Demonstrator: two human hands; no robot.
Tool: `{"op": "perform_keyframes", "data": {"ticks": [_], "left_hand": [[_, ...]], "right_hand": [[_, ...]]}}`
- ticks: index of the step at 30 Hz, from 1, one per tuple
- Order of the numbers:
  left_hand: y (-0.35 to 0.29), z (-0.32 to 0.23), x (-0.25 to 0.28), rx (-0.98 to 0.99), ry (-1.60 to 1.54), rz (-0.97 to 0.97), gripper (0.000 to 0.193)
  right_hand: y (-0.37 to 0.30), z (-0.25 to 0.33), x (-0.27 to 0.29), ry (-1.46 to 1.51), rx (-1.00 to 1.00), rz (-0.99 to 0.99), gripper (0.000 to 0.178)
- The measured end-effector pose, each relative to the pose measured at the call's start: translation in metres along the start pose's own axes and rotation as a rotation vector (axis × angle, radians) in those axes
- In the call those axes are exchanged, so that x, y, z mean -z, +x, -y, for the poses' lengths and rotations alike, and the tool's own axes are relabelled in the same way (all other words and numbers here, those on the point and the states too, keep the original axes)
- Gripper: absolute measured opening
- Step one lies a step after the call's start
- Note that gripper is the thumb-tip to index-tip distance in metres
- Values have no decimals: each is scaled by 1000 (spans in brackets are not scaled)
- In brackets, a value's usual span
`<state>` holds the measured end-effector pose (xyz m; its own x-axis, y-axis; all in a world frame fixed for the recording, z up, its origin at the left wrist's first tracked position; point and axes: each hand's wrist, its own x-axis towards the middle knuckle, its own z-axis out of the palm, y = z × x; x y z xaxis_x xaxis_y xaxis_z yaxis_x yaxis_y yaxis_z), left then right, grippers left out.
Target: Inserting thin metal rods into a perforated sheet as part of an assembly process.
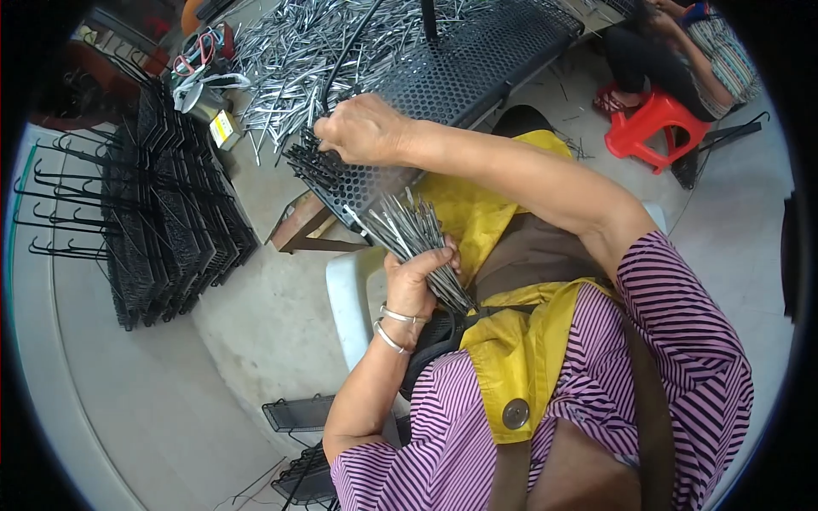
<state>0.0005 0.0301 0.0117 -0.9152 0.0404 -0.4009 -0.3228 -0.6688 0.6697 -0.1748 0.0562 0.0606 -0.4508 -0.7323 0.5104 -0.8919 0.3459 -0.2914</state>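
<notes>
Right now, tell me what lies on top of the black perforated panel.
On the black perforated panel lies a heap of loose metal pins. The right hand presses on its near edge, where pins stand in the holes. What lies beneath the heap is hidden.

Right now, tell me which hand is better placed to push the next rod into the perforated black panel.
Right hand: likely, it sits at the perforated black panel; left hand grips the metal rod bundle.

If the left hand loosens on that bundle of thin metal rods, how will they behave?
The metal rods already fan apart above the left hand, so they would probably splay and slide out singly. They look straight, stiff and smooth, likely slippery. Being round, they may roll like the loose rod pile on the table.
</notes>
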Motion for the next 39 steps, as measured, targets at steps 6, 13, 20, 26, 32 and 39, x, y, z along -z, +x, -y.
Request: {"op": "perform_keyframes", "data": {"ticks": [6, 13, 20, 26, 32, 39], "left_hand": [[1, 2, 1, 21, 25, -5, 34], [-1, 5, 4, 0, 69, 24, 32], [1, 8, 6, -12, 115, 67, 31], [-1, 10, 7, 1, 165, 74, 28], [-5, 9, 4, 16, 166, 64, 30], [-2, 9, 6, 47, 173, 123, 28]], "right_hand": [[-8, -5, -11, 9, 134, 91, 11], [-37, 0, -14, 103, 0, -58, 18], [-55, 39, 9, 605, -142, 58, 45], [-68, 47, 0, 612, -165, 14, 19], [-79, 35, 9, 482, -191, 140, 20], [-91, 42, -9, 788, -343, -74, 16]]}}
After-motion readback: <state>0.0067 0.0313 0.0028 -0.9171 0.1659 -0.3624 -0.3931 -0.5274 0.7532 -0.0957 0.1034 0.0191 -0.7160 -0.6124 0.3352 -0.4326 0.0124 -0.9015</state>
